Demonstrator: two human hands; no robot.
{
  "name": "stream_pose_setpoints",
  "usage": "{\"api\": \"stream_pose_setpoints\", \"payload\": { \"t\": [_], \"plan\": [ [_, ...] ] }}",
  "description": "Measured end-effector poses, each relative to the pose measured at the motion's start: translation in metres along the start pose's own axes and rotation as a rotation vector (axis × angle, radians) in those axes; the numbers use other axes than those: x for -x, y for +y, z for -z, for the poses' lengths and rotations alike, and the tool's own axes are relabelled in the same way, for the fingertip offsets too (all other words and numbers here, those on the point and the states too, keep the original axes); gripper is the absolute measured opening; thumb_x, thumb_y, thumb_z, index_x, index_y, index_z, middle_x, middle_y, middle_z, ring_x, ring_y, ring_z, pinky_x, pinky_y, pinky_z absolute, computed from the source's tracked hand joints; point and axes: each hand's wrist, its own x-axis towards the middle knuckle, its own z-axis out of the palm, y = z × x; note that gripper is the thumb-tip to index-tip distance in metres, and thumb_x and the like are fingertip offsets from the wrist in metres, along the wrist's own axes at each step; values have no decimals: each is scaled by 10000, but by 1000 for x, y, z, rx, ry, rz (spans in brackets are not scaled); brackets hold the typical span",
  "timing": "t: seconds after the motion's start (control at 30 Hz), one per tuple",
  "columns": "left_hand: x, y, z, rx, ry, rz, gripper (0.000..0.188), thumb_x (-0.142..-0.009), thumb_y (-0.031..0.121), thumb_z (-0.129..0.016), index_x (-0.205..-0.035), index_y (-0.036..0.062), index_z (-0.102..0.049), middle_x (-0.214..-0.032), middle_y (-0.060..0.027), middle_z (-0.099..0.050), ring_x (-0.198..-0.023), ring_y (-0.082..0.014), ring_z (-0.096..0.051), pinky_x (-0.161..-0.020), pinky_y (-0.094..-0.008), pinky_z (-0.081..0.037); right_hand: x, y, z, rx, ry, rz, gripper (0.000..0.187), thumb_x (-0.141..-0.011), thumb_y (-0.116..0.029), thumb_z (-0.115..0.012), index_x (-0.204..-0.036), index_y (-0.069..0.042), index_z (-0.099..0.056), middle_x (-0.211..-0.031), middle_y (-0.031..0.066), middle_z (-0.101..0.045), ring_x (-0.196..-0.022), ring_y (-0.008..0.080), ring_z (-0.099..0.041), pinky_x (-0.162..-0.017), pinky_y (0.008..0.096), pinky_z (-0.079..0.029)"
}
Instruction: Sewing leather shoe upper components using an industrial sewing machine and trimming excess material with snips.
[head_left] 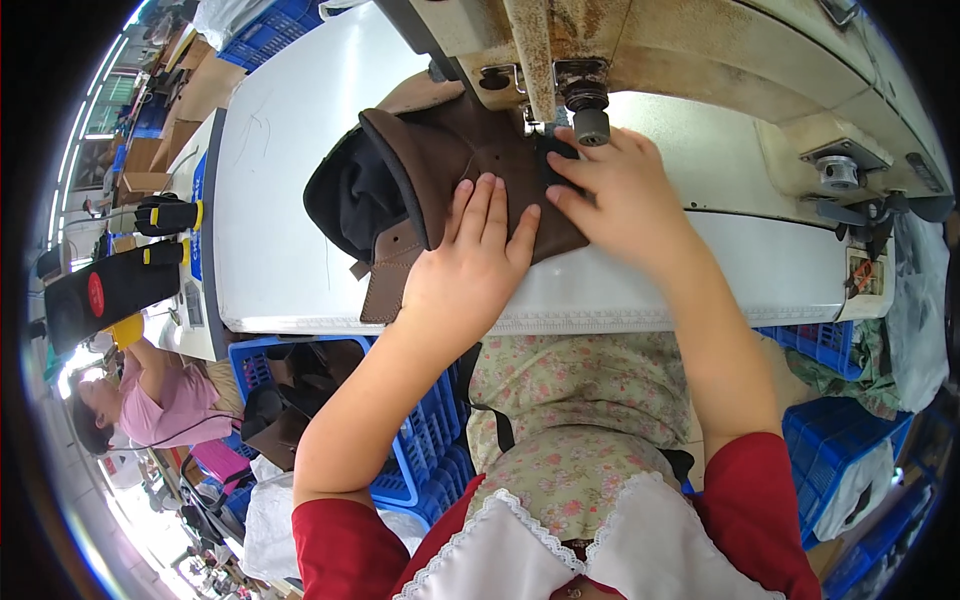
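A brown leather bag piece with a dark lining [350, 190] lies on the white sewing machine table [275, 270], its open side toward the left. My left hand [465, 265] rests flat on the brown leather [440, 150], fingers stretched out. Close by the presser foot [533, 125], my right hand [625, 195] has its fingers spread and its fingertips on a small black piece [553, 160] at the leather's right edge. The sewing machine head [590, 75] stands over this spot. The needle's point cannot be made out. A stitched brown strap end [385, 290] hangs toward the table's front edge.
Beside my left arm, a blue crate [430, 440] holds dark leather pieces [290, 400]. Another blue crate [840, 450] stands at the lower right. The machine's arm [740, 50] spans the far side. At the left, a person in pink [165, 400] sits by another machine [120, 285].
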Motion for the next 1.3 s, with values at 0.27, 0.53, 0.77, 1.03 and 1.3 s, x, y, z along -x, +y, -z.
{"api": "stream_pose_setpoints", "payload": {
  "t": [0.27, 0.53, 0.77, 1.03, 1.3],
  "plan": [
    [-3, 2, 2, 33, 9, -2, 494, -808, 154, -545, -1291, 53, -578, -1280, -204, -599, -1258, -320, -539, -1102, -462, -387, 15, -37, -26, 72, 83, -129, 398, -835, -108, -607, -1201, 49, -617, -1310, 190, -577, -1254, 330, -511, -1061, 440, -383],
    [2, 12, 18, 68, -17, 113, 528, -786, 126, -579, -1298, 1, -547, -1323, -211, -568, -1275, -331, -518, -1098, -461, -390, 13, -38, -25, 42, 98, -117, 390, -849, -96, -584, -1217, 29, -620, -1322, 181, -574, -1276, 328, -500, -1053, 438, -398],
    [-27, -124, 128, 774, -11, 544, 211, -873, 120, -534, -913, -14, -692, -766, -55, -678, -674, -138, -622, -652, -273, -483, 20, -31, -22, 91, 94, -136, 375, -852, -91, -575, -1203, 30, -628, -1315, 181, -580, -1259, 327, -513, -1036, 434, -413],
    [-128, -173, 50, 610, -806, 197, 730, -730, 374, -796, -1344, 55, -566, -1281, -159, -630, -1197, -279, -570, -1023, -358, -425, 18, -33, -22, 108, 119, -123, 424, -794, -127, -616, -1172, 65, -629, -1276, 201, -598, -1245, 323, -528, -1065, 423, -406],
    [-128, -140, -8, 863, -756, 98, 602, -753, 465, -795, -1232, 133, -647, -1218, -101, -651, -1133, -251, -577, -993, -361, -443, 16, -38, -13, 20, 82, -145, 432, -782, -129, -640, -1169, 62, -632, -1273, 198, -591, -1234, 322, -525, -1058, 419, -407]
  ]
}}
